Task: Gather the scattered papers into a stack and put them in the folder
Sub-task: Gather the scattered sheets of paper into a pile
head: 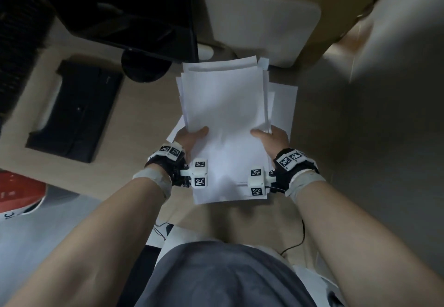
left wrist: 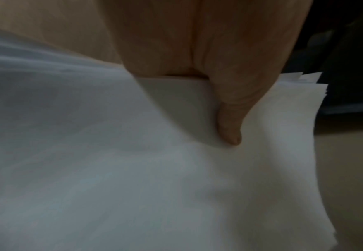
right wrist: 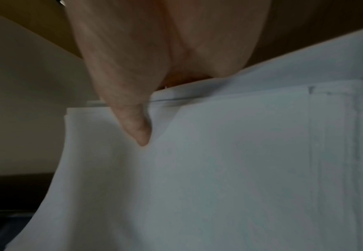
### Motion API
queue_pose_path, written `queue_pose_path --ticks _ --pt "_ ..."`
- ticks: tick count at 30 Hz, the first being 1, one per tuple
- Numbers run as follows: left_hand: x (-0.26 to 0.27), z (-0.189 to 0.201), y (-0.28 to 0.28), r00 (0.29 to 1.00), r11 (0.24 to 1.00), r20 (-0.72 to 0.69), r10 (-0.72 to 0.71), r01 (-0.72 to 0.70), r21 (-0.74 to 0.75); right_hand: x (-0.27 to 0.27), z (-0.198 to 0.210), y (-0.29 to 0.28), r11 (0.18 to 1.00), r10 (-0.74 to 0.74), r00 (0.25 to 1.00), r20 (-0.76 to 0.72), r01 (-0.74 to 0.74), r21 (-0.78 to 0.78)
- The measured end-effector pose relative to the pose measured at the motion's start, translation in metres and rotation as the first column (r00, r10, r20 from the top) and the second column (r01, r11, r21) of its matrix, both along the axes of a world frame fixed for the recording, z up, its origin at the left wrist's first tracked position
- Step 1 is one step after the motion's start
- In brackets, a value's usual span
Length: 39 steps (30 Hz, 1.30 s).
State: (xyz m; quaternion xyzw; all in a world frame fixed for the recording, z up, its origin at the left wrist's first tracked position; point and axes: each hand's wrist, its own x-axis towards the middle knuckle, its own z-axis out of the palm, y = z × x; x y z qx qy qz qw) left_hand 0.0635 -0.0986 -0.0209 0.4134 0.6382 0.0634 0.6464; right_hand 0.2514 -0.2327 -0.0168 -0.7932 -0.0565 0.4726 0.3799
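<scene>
A loose stack of white papers [head: 223, 105] is held up over the wooden desk, its sheets fanned unevenly at the far end and right side. My left hand [head: 192, 138] grips the stack's left edge, thumb on top and fingers hidden underneath. My right hand [head: 271, 138] grips the right edge the same way. The left wrist view shows the left hand's thumb [left wrist: 230, 127] pressing the papers [left wrist: 176, 186]. In the right wrist view the right hand's thumb [right wrist: 137, 125] lies on the papers [right wrist: 219, 169]. A flat white item with rounded corners [head: 262, 23], possibly the folder, lies beyond the stack.
A dark monitor [head: 132, 6] on a round base [head: 144, 66] stands at the far left. A black tray-like item [head: 74, 112] lies left of the papers. A red object [head: 19, 193] sits at the left edge. A thin black cable [head: 295, 242] hangs near my body.
</scene>
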Motion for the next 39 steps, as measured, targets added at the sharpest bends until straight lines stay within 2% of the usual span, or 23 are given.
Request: queue_pose_path --ticks 2,6,8,10,12,13,16,20,25,27,32,35,37,39 --pt "0.024 -0.001 -0.012 0.999 1.000 0.017 -0.029 0.029 -0.011 0.014 -0.001 -0.011 0.998 -0.037 0.999 0.033 0.038 -0.056" --pt "0.065 -0.037 -0.023 0.976 0.980 -0.093 -0.197 0.193 -0.048 0.036 -0.014 -0.032 0.973 -0.078 0.997 0.016 0.079 -0.218" --pt "0.078 -0.040 -0.029 0.925 0.944 -0.193 -0.328 0.328 -0.032 0.042 -0.022 -0.039 0.957 -0.072 0.997 0.000 0.069 -0.283" --pt "0.086 -0.041 -0.031 0.890 0.914 -0.230 -0.394 0.405 0.000 0.045 -0.038 -0.042 0.938 -0.074 0.997 0.013 0.074 -0.338" --pt "0.090 -0.043 -0.026 0.890 0.912 -0.216 -0.402 0.411 -0.005 0.050 -0.072 -0.047 0.914 -0.056 0.998 0.008 0.054 -0.402" --pt "0.089 -0.045 -0.021 0.894 0.914 -0.209 -0.398 0.405 -0.008 0.047 -0.074 -0.044 0.907 -0.032 0.999 -0.002 0.028 -0.420" --pt "0.090 -0.046 -0.006 0.895 0.916 -0.206 -0.395 0.400 -0.020 0.031 -0.049 -0.026 0.890 -0.046 0.998 -0.034 0.025 -0.455" --pt "0.089 -0.047 -0.001 0.892 0.912 -0.194 -0.408 0.407 -0.047 0.025 -0.051 -0.021 0.894 -0.083 0.996 -0.036 0.058 -0.444" --pt "0.095 -0.043 -0.003 0.847 0.871 -0.213 -0.486 0.488 -0.047 0.023 -0.049 -0.023 0.862 -0.102 0.995 0.000 0.088 -0.500" --pt "0.096 -0.039 -0.006 0.858 0.874 -0.170 -0.485 0.482 -0.064 0.024 -0.047 -0.028 0.860 -0.094 0.996 -0.009 0.076 -0.504" --pt "0.080 -0.037 -0.015 0.875 0.896 -0.198 -0.442 0.440 -0.059 0.018 -0.050 -0.041 0.848 -0.027 0.997 -0.067 -0.013 -0.530" --pt "0.063 -0.040 -0.017 0.931 0.946 -0.171 -0.324 0.319 -0.056 0.012 -0.066 -0.043 0.857 0.010 0.994 -0.106 -0.063 -0.511" --pt "0.049 -0.039 -0.020 0.960 0.971 -0.143 -0.241 0.239 -0.030 0.006 -0.062 -0.036 0.880 0.068 0.993 -0.095 -0.104 -0.464" --pt "0.032 -0.037 -0.024 0.988 0.993 -0.098 -0.116 0.114 -0.022 0.003 -0.051 -0.021 0.911 0.062 0.998 0.016 -0.051 -0.410"
